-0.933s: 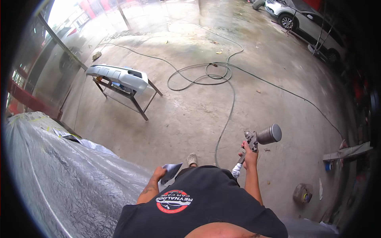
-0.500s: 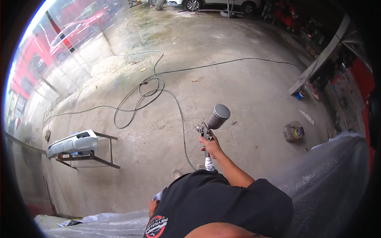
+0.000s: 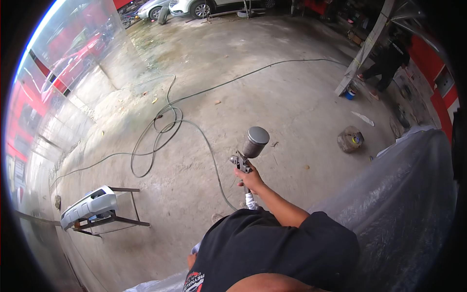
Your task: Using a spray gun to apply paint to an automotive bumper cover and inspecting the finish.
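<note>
Near left, the shirt (image 3: 277, 243) mostly hides the left hand (image 3: 191, 261); its grip cannot be told. To the right, the right hand (image 3: 252, 180) wraps the handle (image 3: 247, 188) of the gravity-feed spray gun (image 3: 242, 162), likely the best hold: rigid, top-heavy beneath its cup (image 3: 256, 141). Beyond, a hose (image 3: 171, 107) lies coiled.

1. Near centre, the right hand (image 3: 251, 180) grips a spray gun (image 3: 254, 147).
2. Near left, the shirt (image 3: 282, 243) partly hides the left hand (image 3: 191, 261).
3. Left, a bumper (image 3: 90, 207) rests on a stand (image 3: 130, 221).
4. A hose (image 3: 212, 153) loops across the floor (image 3: 292, 112).
5. Right, a jug (image 3: 348, 141) sits near plastic sheeting (image 3: 399, 204).
6. Far right, a person (image 3: 390, 59) bends; a white car (image 3: 219, 8) stands far off.
</note>
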`<action>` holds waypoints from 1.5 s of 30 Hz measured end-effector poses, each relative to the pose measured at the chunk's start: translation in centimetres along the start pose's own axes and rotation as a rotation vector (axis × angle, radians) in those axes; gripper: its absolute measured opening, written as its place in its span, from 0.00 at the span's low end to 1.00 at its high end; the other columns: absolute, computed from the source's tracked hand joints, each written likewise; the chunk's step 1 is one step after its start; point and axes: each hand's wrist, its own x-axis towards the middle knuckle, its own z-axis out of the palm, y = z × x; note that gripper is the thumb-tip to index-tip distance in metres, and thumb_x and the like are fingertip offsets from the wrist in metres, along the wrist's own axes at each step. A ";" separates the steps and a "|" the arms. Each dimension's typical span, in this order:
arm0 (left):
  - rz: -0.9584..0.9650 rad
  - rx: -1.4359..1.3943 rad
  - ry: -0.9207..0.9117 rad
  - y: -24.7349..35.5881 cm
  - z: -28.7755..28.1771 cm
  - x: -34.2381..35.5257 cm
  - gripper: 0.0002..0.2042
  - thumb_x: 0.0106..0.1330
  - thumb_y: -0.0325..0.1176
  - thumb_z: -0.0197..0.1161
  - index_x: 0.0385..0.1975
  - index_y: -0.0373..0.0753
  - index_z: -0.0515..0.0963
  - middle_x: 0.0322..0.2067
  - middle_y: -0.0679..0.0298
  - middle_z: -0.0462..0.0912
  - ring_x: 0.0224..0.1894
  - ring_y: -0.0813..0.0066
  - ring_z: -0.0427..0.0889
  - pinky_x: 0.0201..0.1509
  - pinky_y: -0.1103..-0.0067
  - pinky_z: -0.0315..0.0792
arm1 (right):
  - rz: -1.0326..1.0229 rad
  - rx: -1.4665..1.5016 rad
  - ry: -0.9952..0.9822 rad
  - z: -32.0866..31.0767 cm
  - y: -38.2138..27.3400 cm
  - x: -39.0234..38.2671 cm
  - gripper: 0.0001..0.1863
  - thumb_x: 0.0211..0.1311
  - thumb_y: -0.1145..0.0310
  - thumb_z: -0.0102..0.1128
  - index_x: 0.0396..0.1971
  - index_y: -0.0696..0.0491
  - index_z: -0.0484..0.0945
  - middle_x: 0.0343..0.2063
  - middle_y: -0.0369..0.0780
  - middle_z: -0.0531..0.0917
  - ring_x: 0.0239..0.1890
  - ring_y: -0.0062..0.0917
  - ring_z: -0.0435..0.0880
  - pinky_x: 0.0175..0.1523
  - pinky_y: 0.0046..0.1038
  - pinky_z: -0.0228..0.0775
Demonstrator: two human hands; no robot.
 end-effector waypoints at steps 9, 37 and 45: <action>-0.191 -0.171 0.129 7.0 -4.8 -0.3 0.12 0.60 0.36 0.53 0.23 0.39 0.82 0.26 0.45 0.82 0.30 0.46 0.83 0.34 0.57 0.75 | -0.067 -0.039 -0.032 -0.7 0.2 0.5 0.12 0.67 0.64 0.59 0.48 0.50 0.76 0.41 0.33 0.82 0.43 0.19 0.80 0.31 0.29 0.74; -0.832 -0.919 0.309 9.4 -6.6 -5.4 0.18 0.55 0.37 0.56 0.38 0.28 0.81 0.37 0.37 0.82 0.45 0.43 0.82 0.49 0.62 0.74 | -0.603 -0.673 -0.954 19.0 -3.1 -7.6 0.31 0.58 0.76 0.66 0.63 0.50 0.70 0.34 0.42 0.84 0.35 0.23 0.83 0.44 0.26 0.75; -0.860 -0.870 0.358 5.0 -8.5 -6.1 0.17 0.55 0.37 0.56 0.37 0.28 0.81 0.36 0.39 0.82 0.45 0.42 0.81 0.50 0.61 0.74 | -0.634 -0.610 -0.865 24.0 -2.9 -5.4 0.30 0.61 0.75 0.62 0.64 0.51 0.68 0.33 0.33 0.82 0.29 0.13 0.78 0.25 0.17 0.70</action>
